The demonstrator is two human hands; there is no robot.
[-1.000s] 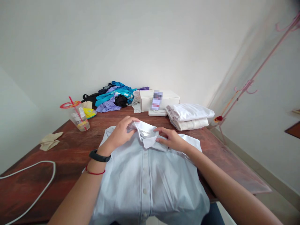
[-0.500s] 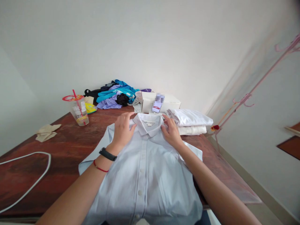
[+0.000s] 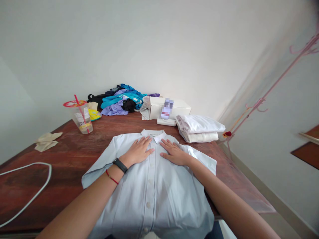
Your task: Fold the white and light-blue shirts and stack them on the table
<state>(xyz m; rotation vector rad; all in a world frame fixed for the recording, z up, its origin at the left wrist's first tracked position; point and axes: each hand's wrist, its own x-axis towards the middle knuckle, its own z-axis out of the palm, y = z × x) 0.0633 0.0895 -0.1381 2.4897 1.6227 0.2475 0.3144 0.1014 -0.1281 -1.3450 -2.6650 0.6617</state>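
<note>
A pale blue button-up shirt (image 3: 164,186) with short sleeves lies front side up on the brown wooden table (image 3: 67,152), its collar pointing away from me. My left hand (image 3: 138,151) rests flat on the shirt's upper front, left of the button strip and just below the collar. On the other side of the strip, my right hand (image 3: 175,152) lies flat on the cloth, fingers pointing to the collar. Both hands have their fingers stretched out and grip nothing. The shirt's lower edge reaches the near side of the table.
Folded white clothes (image 3: 201,127) are stacked at the right, beside a white box (image 3: 181,108) with a phone (image 3: 165,113) before it. A heap of clothes (image 3: 124,99) lies at the back. On the left are a plastic cup (image 3: 84,119), tan cloth (image 3: 47,141) and white cable (image 3: 47,177).
Both hands have come from the sides of the collar down onto the shirt's chest and now lie flat. The collar, raised before, now sits lower and flatter, nearer to me.
</note>
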